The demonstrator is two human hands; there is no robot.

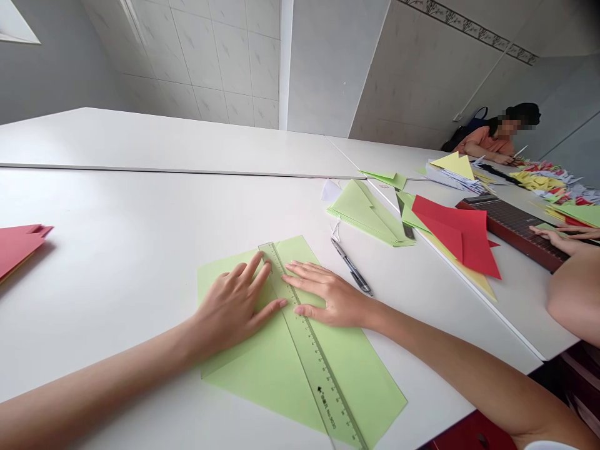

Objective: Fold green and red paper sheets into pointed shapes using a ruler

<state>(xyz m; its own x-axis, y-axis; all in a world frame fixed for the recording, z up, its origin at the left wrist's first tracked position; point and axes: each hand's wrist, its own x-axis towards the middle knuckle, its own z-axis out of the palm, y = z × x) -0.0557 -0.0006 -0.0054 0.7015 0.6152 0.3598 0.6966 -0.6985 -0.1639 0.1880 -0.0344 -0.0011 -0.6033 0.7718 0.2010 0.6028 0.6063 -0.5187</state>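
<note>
A light green sheet of paper lies on the white table below both hands. Across it, slanting down to the right, lies a clear plastic ruler. My left hand rests on the paper with fingers apart, its fingertips and thumb on the ruler's left part. My right hand lies flat, fingers spread, its fingertips at the ruler's right edge. Neither hand is wrapped round anything. Just right of my right hand lies a pen.
Folded green papers and red papers lie to the right. Beyond are a paper cutter with another person's hands, and coloured paper piles. A person sits at the far right. Red folded paper lies far left.
</note>
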